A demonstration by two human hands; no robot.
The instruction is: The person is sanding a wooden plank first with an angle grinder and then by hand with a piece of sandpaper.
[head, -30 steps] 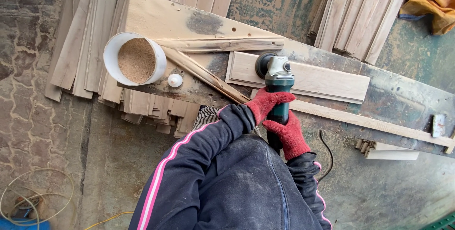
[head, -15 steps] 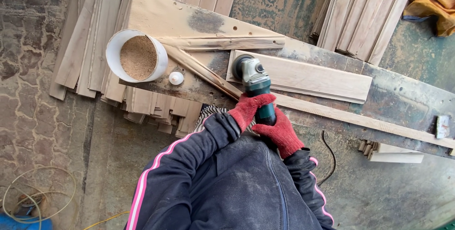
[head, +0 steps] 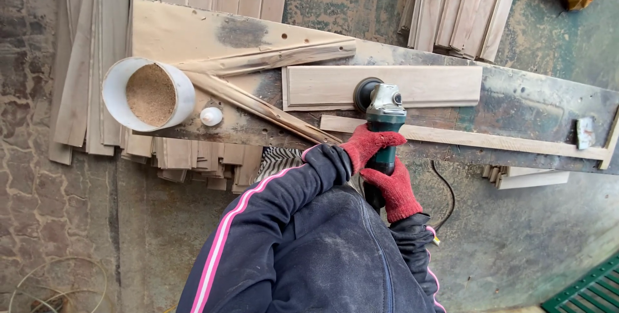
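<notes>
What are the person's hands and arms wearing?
Both hands wear red knitted gloves: left hand, right hand. The arms are in dark, dusty jacket sleeves. The left sleeve has pink and white stripes running down it, and the right sleeve has pink stripes too.

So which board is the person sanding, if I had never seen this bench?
Start at the long, dark, stained workbench across the middle. Near its centre lies a pale rectangular wooden panel, with the green and grey power sander held by both red-gloved hands pressed on its lower edge. Unlike the thin strip just below it and the rough slats to the left, it is wide, with a stepped border.
</notes>
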